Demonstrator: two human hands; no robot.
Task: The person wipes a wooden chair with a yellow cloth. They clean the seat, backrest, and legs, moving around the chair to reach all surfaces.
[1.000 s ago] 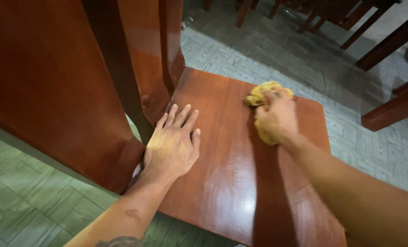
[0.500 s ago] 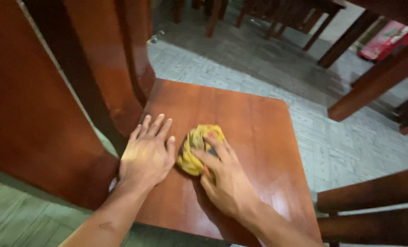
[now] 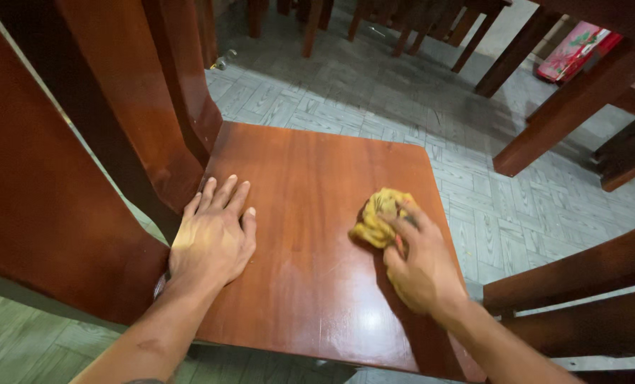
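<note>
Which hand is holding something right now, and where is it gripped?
The right hand grips the crumpled yellow cloth by its near edge, pressing it on the wooden chair seat. The left hand lies flat on the seat, holding nothing.

This looks like a dining hall or eatery. Many dark red wooden chair and table legs [image 3: 516,50] crowd the grey patterned tile floor [image 3: 374,92] on every side, all in the same polished wood as the near chair seat [image 3: 310,185] and its tall backrest [image 3: 61,178], as in a room furnished in matching sets.
</note>
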